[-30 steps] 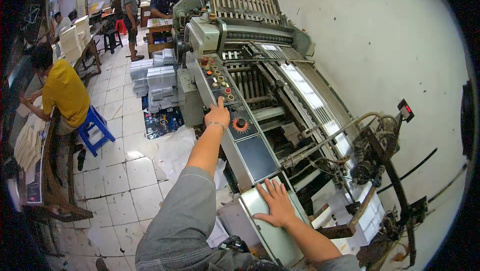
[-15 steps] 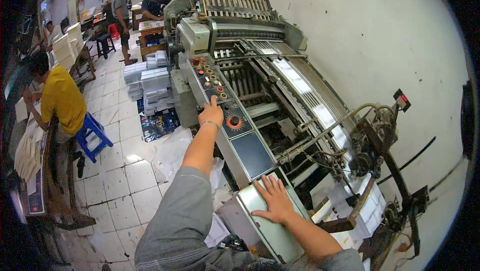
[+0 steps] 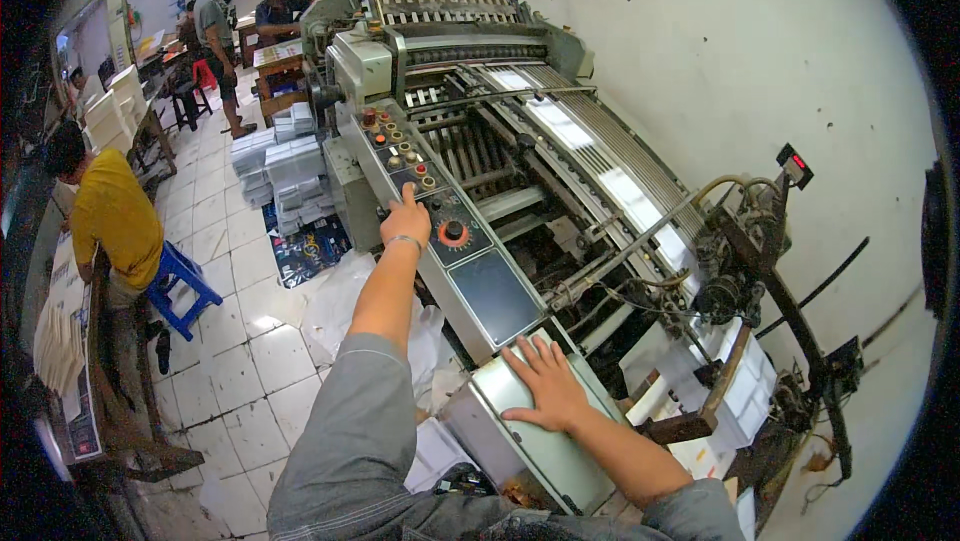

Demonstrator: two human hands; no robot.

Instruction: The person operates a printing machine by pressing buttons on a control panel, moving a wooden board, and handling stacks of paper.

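My left hand (image 3: 406, 225) reaches over the long control panel (image 3: 443, 203) of a large machine. Its index finger points out and its tip rests on or just over the panel by the lower push buttons; contact is hard to tell. Just below that hand is a black dial with an orange ring (image 3: 453, 231). Palm down and fingers spread, my right hand (image 3: 550, 388) lies on the pale green cover (image 3: 520, 421) at the panel's near end. Neither hand holds anything.
Beyond the panel lie the machine's slatted sheet bed (image 3: 590, 161) and rods. Stacks of white paper (image 3: 293, 163) stand on the tiled floor to the left. A person in a yellow shirt (image 3: 118, 211) sits on a blue stool (image 3: 185, 286). Other people are farther back.
The view has shifted slightly; both my hands keep their places on the machine. The seated person in yellow has turned a little and lowered an arm toward the table.
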